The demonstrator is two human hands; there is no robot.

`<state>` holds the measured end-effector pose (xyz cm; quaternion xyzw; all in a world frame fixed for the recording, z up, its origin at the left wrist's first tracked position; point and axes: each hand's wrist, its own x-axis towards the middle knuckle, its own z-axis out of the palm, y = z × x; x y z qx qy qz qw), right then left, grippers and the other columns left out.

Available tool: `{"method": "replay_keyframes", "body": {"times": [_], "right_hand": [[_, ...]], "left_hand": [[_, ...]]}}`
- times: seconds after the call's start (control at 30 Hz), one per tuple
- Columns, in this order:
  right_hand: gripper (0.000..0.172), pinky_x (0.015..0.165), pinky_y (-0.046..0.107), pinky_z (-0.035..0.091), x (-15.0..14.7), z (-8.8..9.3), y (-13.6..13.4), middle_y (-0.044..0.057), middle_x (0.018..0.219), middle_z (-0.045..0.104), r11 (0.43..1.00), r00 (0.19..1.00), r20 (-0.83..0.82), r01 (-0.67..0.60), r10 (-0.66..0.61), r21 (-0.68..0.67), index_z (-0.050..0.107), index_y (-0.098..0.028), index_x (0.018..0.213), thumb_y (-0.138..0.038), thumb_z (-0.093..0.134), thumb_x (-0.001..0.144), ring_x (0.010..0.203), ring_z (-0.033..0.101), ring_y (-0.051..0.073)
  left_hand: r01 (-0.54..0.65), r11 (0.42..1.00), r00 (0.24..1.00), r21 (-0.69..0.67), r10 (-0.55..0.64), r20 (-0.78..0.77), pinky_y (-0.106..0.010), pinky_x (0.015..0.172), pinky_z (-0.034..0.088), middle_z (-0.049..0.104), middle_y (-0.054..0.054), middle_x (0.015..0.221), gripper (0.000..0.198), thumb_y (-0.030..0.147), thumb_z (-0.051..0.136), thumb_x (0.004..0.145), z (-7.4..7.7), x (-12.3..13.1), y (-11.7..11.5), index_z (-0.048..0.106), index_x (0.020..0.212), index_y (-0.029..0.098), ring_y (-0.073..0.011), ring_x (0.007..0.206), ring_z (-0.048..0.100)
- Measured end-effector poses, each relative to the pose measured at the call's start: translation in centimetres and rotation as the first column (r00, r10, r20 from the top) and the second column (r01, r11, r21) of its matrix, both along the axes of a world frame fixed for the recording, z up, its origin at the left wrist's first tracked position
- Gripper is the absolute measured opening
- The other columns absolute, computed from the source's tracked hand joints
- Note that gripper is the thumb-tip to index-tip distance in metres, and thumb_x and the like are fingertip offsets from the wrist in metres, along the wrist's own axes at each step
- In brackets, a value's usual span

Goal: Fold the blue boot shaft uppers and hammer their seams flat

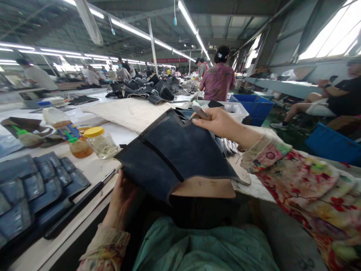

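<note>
Workshop surface (pixel 97 167) behind a dark panel (pixel 169 146) held at an angle

Long lamps (pixel 187 17) run under the roof beyond the panel, and other people sit or stand farther back. The panel is raised at the near edge of the surface, above the green cloth (pixel 203 244) on the lap, with a tan flap (pixel 204 188) showing below its lower edge.

The step in hand appears to be work on the panel's notched upper edge. The next move seems to call for a steady left hand (pixel 124 192) while the right hand (pixel 217 122) keeps control at that notch.

The left forearm rises from below the panel, and its hand supports the lower left corner; that grip is on the panel, though most of the fingers are hidden behind it. The right forearm comes across from the panel's right, with the hand at the top edge. Its grip is narrow, closed round a grey tool (pixel 200 110) whose exact kind I cannot tell, the thumb at the notch.

Left of the panel lie dark pieces (pixel 42 180) and a black rod (pixel 81 203); a jar (pixel 100 143) stands just beside its left side. Behind the right hand sits a clear tub (pixel 239 109).
</note>
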<state>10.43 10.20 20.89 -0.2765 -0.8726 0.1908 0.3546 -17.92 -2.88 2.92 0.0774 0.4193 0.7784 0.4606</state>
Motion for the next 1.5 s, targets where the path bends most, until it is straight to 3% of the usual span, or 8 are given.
{"method": "replay_keyframes", "body": {"times": [0.23, 0.43, 0.6, 0.8, 1.03, 1.13, 1.33, 1.5], "right_hand": [[0.020, 0.058, 0.023, 0.033, 5.9, -3.3, 1.0, 0.001, 0.069, 0.060, 0.958, 0.828, 0.495, 0.283, -0.265, 0.041, 0.064, -0.016, 0.079, -0.030, 0.050, 0.080, 0.065, 0.054, 0.014], [0.018, 0.060, 0.023, 0.037, 10.6, -10.0, 1.9, 0.005, 0.076, 0.066, 0.877, 0.619, 0.727, 0.478, -0.297, -0.049, 0.067, -0.017, 0.075, -0.020, 0.049, 0.079, 0.072, 0.059, 0.018], [0.021, 0.063, 0.024, 0.039, 12.5, -12.8, 1.9, 0.004, 0.076, 0.066, 0.869, 0.673, 0.682, 0.483, -0.287, -0.110, 0.068, -0.016, 0.082, -0.024, 0.048, 0.081, 0.076, 0.061, 0.019], [0.029, 0.070, 0.025, 0.042, 13.4, -13.5, 2.5, 0.003, 0.079, 0.066, 0.882, 0.836, 0.452, 0.431, -0.312, -0.188, 0.066, -0.016, 0.091, -0.035, 0.045, 0.084, 0.078, 0.060, 0.019], [0.016, 0.060, 0.023, 0.045, 13.5, -21.2, -0.5, 0.003, 0.067, 0.067, 0.804, 0.844, 0.422, 0.487, -0.332, -0.341, 0.067, -0.016, 0.073, -0.023, 0.053, 0.077, 0.060, 0.059, 0.015], [0.027, 0.056, 0.025, 0.046, 14.5, -22.6, -1.7, 0.004, 0.065, 0.066, 0.784, 0.851, 0.379, 0.499, -0.363, -0.369, 0.067, -0.014, 0.078, -0.030, 0.046, 0.084, 0.056, 0.059, 0.015], [0.035, 0.079, 0.031, 0.047, 15.4, -20.9, -1.1, 0.009, 0.094, 0.068, 0.828, 0.869, 0.282, 0.481, -0.406, -0.290, 0.063, -0.015, 0.106, -0.035, 0.041, 0.089, 0.087, 0.062, 0.020], [0.030, 0.079, 0.034, 0.046, 13.4, -20.8, -2.1, 0.009, 0.083, 0.066, 0.876, 0.873, 0.309, 0.445, -0.378, -0.187, 0.065, -0.015, 0.082, -0.036, 0.043, 0.088, 0.084, 0.060, 0.022]], "left_hand": [[0.354, 0.919, 0.935, -0.172, -0.341, 0.100, -0.034, 0.078, 0.051, 0.070, -0.005, 0.098, 0.045, 0.053, 0.040, 0.087, -5.0, 4.5, 0.3, 0.059, 0.113, 0.022, -0.0203, 0.088, 0.065], [0.574, 0.773, 0.817, -0.272, -0.564, 0.120, -0.038, 0.097, 0.041, 0.063, -0.008, 0.118, 0.058, 0.059, 0.041, 0.084, -5.8, 7.6, -0.1, 0.050, 0.127, 0.021, -0.0259, 0.116, 0.053], [0.585, 0.746, 0.800, -0.318, -0.594, 0.077, -0.038, 0.107, 0.029, 0.058, -0.004, 0.127, 0.055, 0.057, 0.041, 0.085, -5.4, 6.8, -0.1, 0.046, 0.130, 0.027, -0.0224, 0.125, 0.044], [0.476, 0.798, 0.857, -0.370, -0.516, -0.010, -0.034, 0.081, 0.049, 0.068, -0.006, 0.098, 0.041, 0.050, 0.047, 0.084, -5.7, 5.9, 0.7, 0.061, 0.109, 0.021, -0.0187, 0.086, 0.064], [0.236, 0.887, 0.889, -0.397, -0.362, -0.281, -0.020, 0.067, 0.047, 0.065, -0.001, 0.104, 0.030, 0.039, 0.059, 0.080, -5.7, 4.3, 2.8, 0.061, 0.107, 0.027, -0.0111, 0.083, 0.062], [0.152, 0.931, 0.798, -0.331, -0.313, -0.514, -0.021, 0.082, 0.044, 0.065, -0.003, 0.105, 0.027, 0.034, 0.065, 0.076, -4.7, 3.6, 2.9, 0.065, 0.101, 0.024, -0.0146, 0.100, 0.058], [0.181, 0.942, 0.510, -0.282, -0.335, -0.793, -0.034, 0.098, 0.038, 0.067, -0.006, 0.095, 0.028, 0.031, 0.071, 0.066, -2.5, 6.0, 4.0, 0.068, 0.092, 0.021, -0.0240, 0.101, 0.058], [0.240, 0.932, 0.224, -0.273, -0.327, -0.918, -0.045, 0.111, 0.015, 0.067, -0.005, 0.106, 0.028, 0.029, 0.070, 0.065, -2.1, 10.0, 5.1, 0.068, 0.092, 0.027, -0.0289, 0.113, 0.051]]}}
